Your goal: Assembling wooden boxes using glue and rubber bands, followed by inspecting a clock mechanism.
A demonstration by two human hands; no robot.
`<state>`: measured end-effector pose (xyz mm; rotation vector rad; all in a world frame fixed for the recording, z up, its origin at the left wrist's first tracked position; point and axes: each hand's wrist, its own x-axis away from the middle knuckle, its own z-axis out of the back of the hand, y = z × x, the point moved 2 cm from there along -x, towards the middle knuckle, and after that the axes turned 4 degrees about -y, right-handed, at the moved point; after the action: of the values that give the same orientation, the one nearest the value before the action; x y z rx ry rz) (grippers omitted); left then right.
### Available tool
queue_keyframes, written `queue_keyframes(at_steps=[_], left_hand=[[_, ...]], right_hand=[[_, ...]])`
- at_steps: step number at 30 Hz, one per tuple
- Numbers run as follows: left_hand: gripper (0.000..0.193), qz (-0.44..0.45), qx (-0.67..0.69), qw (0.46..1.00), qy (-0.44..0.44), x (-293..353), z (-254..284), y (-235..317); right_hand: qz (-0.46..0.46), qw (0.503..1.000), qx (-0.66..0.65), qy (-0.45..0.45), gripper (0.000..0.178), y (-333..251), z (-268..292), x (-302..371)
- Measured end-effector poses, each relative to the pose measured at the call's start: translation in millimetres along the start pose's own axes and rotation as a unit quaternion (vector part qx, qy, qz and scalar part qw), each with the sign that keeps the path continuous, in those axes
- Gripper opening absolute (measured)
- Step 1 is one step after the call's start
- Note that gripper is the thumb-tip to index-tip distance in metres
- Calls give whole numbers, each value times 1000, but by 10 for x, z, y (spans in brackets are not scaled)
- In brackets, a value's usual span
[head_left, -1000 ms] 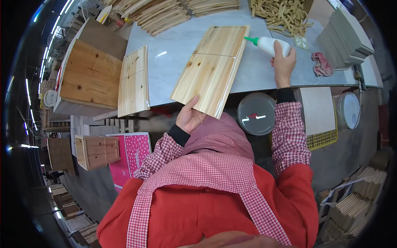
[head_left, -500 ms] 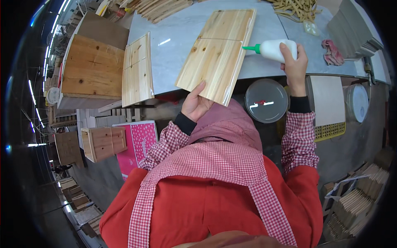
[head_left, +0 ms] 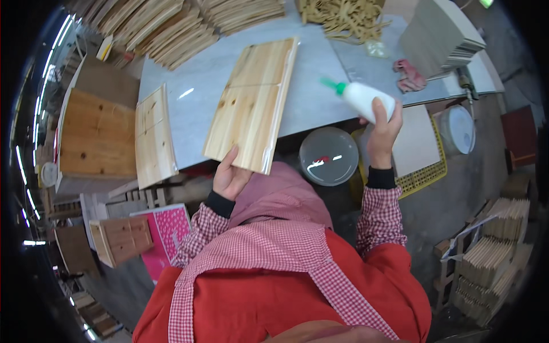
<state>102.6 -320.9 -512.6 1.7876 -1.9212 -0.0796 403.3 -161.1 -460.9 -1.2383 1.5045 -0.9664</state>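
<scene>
Left hand [head_left: 227, 182] is gripping the panel [head_left: 247, 114] at its near end, thumb on top, fingers going out of sight underneath. Panel is hanging over the table's [head_left: 191, 128] near edge, angled so its far end is leaning right; can't tell if that end is touching the tabletop. Glossy streak [head_left: 276, 114] is running along the panel's right edge. Right hand [head_left: 382, 138] is grasping the white bottle [head_left: 364, 102] around its body, green nozzle [head_left: 329, 84] pointing left toward the panel, tip blurred and clear of the wood. Another panel [head_left: 153, 137] is lying at the table's left end, wooden box [head_left: 96, 136] standing just left of it. Slats [head_left: 171, 34] are sitting stacked far left, tan bands [head_left: 345, 20] heaping up at the far side, pink rag [head_left: 410, 76] lying near the grey boards [head_left: 437, 37] on the right. Round tub [head_left: 329, 157] is standing below the table's near edge, between the hands; yellow crate [head_left: 428, 180] is sitting right of it.
</scene>
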Motion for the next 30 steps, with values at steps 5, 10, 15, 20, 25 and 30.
queue_keyframes(at_steps=[5,10,15,20,25,30], left_hand=[[49,10,20,1000,14,34,47,6],[46,5,43,999,-5,7,-10,6],[45,16,46,998,-28,-34,-117,18],[44,0,51,999,-6,-27,-86,15],[45,-13,59,998,-9,16,-95,-19],[45,-9,64,998,-1,0,16,-14]], right_hand=[[164,922,271,222,38,276,564,-764],[199,822,516,138,37,683,792,-1284],[196,791,563,135,25,570,975,-1663],[87,722,683,67,21,440,1418,-1745],[-6,713,700,48,20,162,1344,-1889],[356,603,703,128,18,-788,839,-1983]])
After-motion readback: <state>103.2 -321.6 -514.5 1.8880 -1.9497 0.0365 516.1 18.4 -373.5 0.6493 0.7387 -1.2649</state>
